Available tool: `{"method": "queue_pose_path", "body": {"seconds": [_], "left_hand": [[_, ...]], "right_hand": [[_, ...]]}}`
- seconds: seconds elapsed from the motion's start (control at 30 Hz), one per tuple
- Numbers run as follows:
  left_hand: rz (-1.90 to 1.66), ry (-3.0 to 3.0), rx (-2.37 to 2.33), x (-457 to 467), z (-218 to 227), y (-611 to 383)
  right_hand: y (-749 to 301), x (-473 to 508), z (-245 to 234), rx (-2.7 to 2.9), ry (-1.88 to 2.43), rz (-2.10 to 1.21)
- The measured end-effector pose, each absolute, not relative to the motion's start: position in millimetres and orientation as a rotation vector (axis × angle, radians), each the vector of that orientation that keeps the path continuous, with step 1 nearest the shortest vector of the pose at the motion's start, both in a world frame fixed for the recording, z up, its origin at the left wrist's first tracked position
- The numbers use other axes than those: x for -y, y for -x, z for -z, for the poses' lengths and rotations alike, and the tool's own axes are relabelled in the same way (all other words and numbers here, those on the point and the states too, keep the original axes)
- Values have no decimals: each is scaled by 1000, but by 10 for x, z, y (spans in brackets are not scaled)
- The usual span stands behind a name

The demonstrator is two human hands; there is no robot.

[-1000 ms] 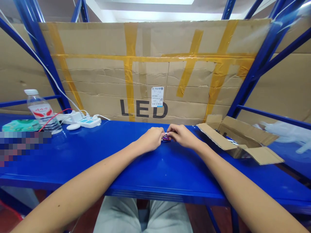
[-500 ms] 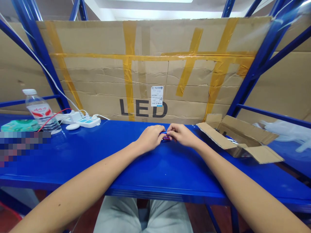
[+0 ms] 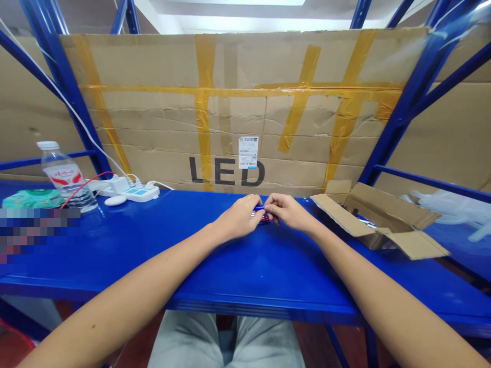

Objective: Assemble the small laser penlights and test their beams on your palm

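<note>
Both of my hands meet over the middle of the blue shelf top (image 3: 153, 255). My left hand (image 3: 240, 219) and my right hand (image 3: 287, 212) are closed in a pinch on a small shiny red and blue object (image 3: 262, 216) held between the fingertips, just above the surface. Most of the object is hidden by my fingers, so I cannot make out what it is. A ring shows on a finger of my left hand.
An open cardboard box (image 3: 378, 220) lies to the right. At the left stand a water bottle (image 3: 65, 176), a white power strip (image 3: 132, 191) with cables, and a green packet (image 3: 32, 198). A taped cardboard sheet marked LED (image 3: 230, 112) backs the shelf. Clear plastic (image 3: 452, 209) lies far right.
My hands have shifted slightly up and away from me, and the fingers have turned the small object a little. Nothing else has moved.
</note>
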State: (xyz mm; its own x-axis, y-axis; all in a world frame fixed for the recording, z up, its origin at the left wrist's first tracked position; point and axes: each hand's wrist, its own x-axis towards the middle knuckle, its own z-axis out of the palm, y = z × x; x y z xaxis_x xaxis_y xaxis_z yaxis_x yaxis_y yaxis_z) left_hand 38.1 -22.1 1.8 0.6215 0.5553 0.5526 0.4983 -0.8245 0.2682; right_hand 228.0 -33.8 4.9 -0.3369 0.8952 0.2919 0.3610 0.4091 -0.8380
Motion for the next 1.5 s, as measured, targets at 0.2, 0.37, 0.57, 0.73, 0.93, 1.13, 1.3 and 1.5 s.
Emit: {"method": "queue_pose_path", "body": {"seconds": [0.2,0.37,0.57,0.73,0.93,1.13,1.3,1.5], "left_hand": [[-979,-2711,-884,263,-46,-409],[-1060,-2536,-836,233,-27,-412],[-1037,-2291,-882,227,-49,-437],[-954,-2317,-971,224,-61,-450],[-982,-2276,-941,176,4,-457],[-1000,-2184,-900,130,55,-459],[-1101,-2125,-903,127,39,-448],[-1133,-2005,-922,97,-27,-421]], "right_hand": [[-2312,339,-97,1866,1077,-909],[-2324,362,-135,1871,1077,-900],[-2333,372,-159,1889,1080,-882],[-2334,362,-156,1912,1099,-857],[-2368,342,-144,1937,1091,-807],[-2389,318,-111,1973,1073,-837],[-2401,317,-99,2075,1086,-797],[-2430,340,-139,2083,1199,-867]]}}
